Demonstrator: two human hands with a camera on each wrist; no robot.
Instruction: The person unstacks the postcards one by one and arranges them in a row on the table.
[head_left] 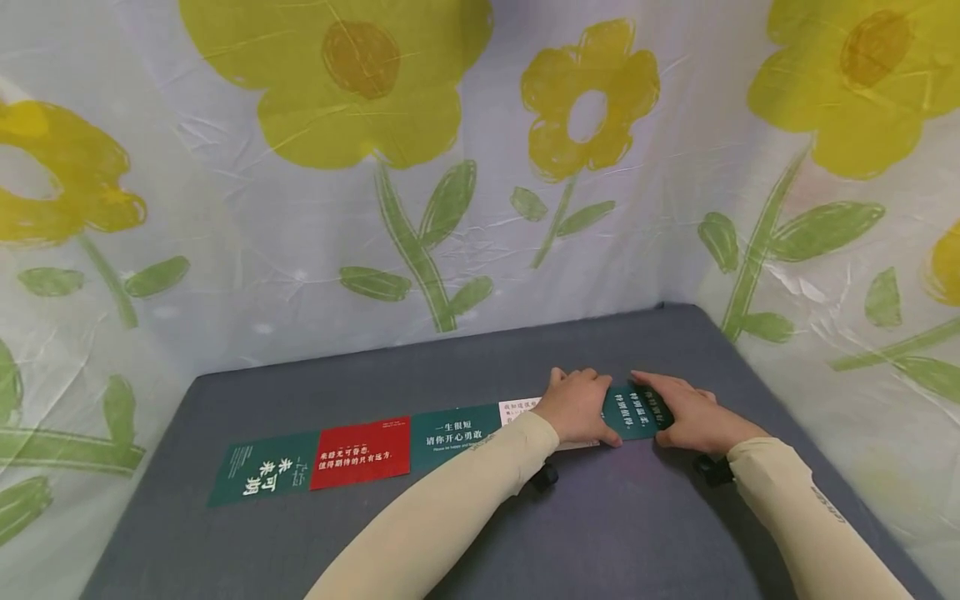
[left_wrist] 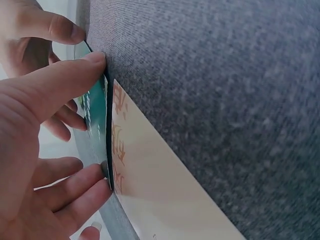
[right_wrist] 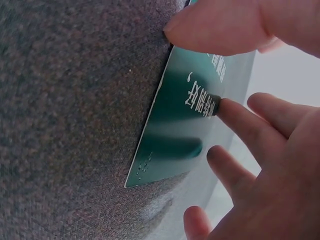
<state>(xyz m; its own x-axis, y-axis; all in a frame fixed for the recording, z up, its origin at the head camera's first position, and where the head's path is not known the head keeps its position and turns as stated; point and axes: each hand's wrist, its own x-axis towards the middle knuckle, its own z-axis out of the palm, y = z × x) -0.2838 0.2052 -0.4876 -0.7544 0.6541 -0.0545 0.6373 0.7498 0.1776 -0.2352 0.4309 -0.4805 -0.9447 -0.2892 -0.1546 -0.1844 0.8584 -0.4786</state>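
Note:
Several printed cards lie in a row on the grey table (head_left: 615,533). My left hand (head_left: 581,407) lies over a pale card (head_left: 520,406), also seen as the pale card (left_wrist: 150,185). Its thumb (left_wrist: 65,82) and fingertips touch the edges of a dark green card (head_left: 636,410) at the row's right end. My right hand (head_left: 686,415) rests on that green card (right_wrist: 182,120) from the right. Its thumb (right_wrist: 220,30) sits at the card's edge and two straight fingers (right_wrist: 240,120) press its face. The green card (left_wrist: 96,112) meets the pale one edge to edge.
To the left in the row lie a teal card (head_left: 453,428), a red card (head_left: 362,452) and a dark green card (head_left: 262,471). A crinkled white sheet with yellow flowers (head_left: 450,167) walls the table at the back and both sides.

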